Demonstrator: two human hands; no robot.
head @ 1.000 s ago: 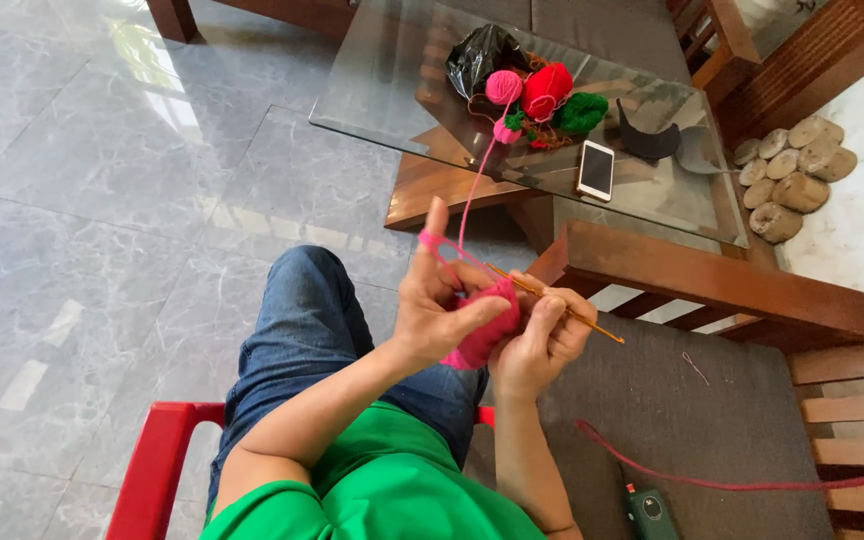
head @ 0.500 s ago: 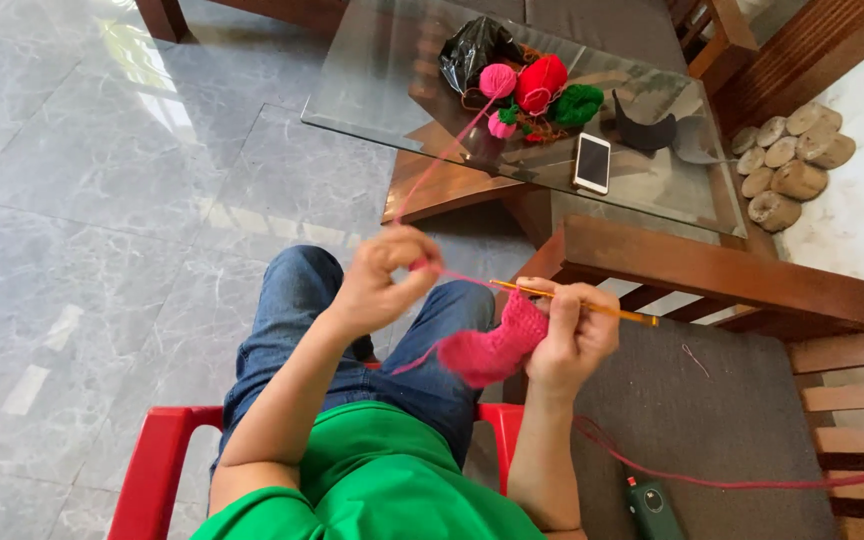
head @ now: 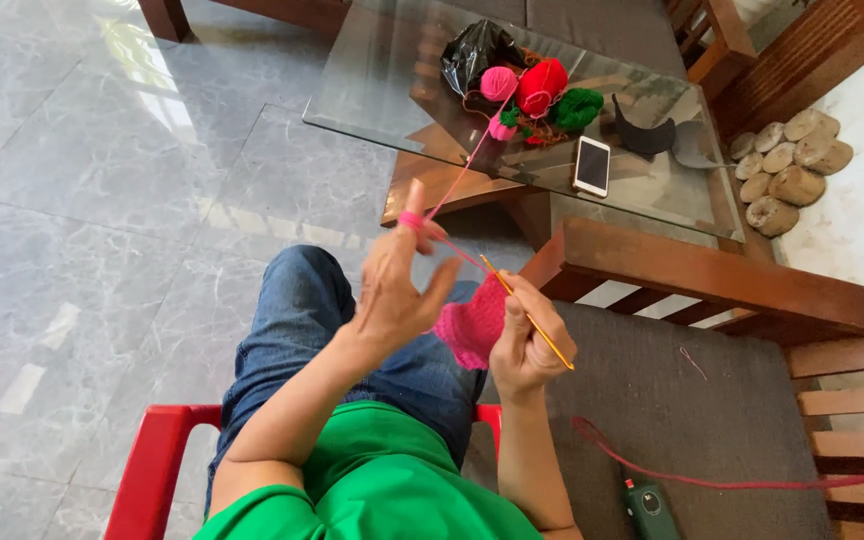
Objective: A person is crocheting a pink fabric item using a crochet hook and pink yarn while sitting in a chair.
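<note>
Head view: crochet work in hand, judged mid-stitch. The left hand (head: 392, 290) is raised, fingers spread open, pink yarn (head: 462, 175) looped round its forefinger and running to the balls on the glass surface (head: 372, 90). The right hand (head: 522, 345), grip closed, pinches the yellow hook (head: 527, 315) against the pink crochet piece (head: 472, 325) above the lap. The next stitch likely needs steady yarn tension

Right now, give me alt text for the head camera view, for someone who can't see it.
A seated person crochets: the right hand holds a yellow hook and a pink knitted piece, while the raised left hand has pink yarn wrapped round a finger. The yarn runs up to yarn balls on a glass table beside a phone.
</note>
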